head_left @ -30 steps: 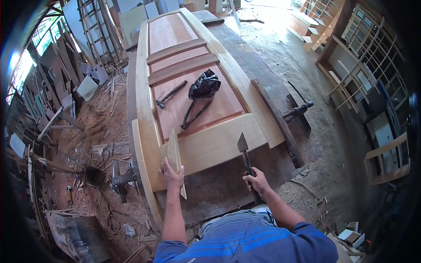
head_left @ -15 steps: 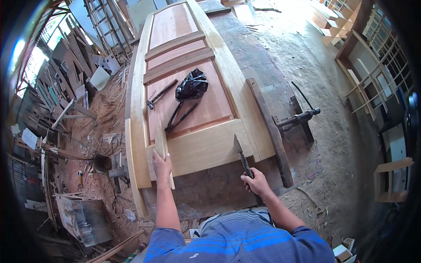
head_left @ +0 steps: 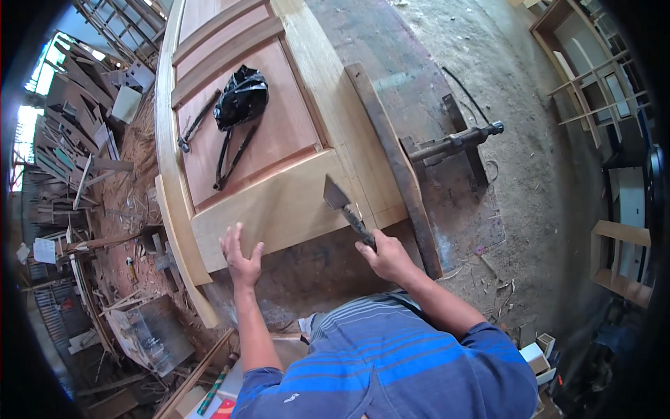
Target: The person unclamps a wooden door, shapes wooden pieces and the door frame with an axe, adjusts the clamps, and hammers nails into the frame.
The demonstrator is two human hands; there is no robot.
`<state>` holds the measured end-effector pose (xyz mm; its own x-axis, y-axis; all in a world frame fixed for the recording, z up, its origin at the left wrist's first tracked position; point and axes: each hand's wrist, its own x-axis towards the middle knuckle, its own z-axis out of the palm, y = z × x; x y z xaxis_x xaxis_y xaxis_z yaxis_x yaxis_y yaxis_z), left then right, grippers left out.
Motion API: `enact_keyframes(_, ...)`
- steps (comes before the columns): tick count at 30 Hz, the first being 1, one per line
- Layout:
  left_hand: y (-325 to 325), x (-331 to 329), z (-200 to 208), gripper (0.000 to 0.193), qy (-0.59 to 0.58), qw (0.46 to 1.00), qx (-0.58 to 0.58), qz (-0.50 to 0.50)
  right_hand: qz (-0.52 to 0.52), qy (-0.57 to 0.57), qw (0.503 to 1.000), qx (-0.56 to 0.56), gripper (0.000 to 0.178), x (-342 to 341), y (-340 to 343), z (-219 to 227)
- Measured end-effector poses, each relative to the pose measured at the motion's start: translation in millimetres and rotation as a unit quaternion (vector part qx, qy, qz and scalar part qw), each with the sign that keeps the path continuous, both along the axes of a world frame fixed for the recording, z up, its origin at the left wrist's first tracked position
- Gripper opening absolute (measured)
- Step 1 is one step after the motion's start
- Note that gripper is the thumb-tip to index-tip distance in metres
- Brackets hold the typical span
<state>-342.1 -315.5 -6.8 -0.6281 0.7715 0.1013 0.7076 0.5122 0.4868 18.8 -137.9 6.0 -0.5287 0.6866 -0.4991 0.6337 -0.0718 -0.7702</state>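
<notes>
At the near edge of the door (head_left: pixel 262 206), the left hand (head_left: pixel 241 264) spreads empty fingers — the right hand (head_left: pixel 388 258) clenches a flat-bladed tool (head_left: pixel 337 195).

The person's left forearm (head_left: pixel 257 321) reaches almost straight forward, its bare left hand (head_left: pixel 241 256) open with fingers extended and thumb apart. The right forearm (head_left: pixel 443 302) slants forward and leftward, the right hand (head_left: pixel 385 255) curled in a closed grip.

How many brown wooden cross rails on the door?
2, both on the pale wooden door with pinkish panels: the nearer rail just beyond the shiny black plastic bag, the farther rail above that. The door's far end is cut off; more may be hidden.
</notes>
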Motion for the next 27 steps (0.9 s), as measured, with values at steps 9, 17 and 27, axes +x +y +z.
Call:
enact_keyframes(9, 51, 45, 16, 0.075, 0.022, 0.984, -0.049, -0.171, -0.179, 0.114, 0.969, -0.127, 0.039, 38, -10, -7)
enact_keyframes(17, 101, 84, 22, 0.074, 0.052, 0.964, -0.048, -0.257, -0.128, 0.074, 0.988, 0.033, 0.039, 55, -24, 2)
enact_keyframes(27, 96, 81, 1, 0.101, 0.14, 0.949, -0.096, -0.265, -0.025, 0.217, 0.938, 0.27, 0.04, 35, -32, 74)
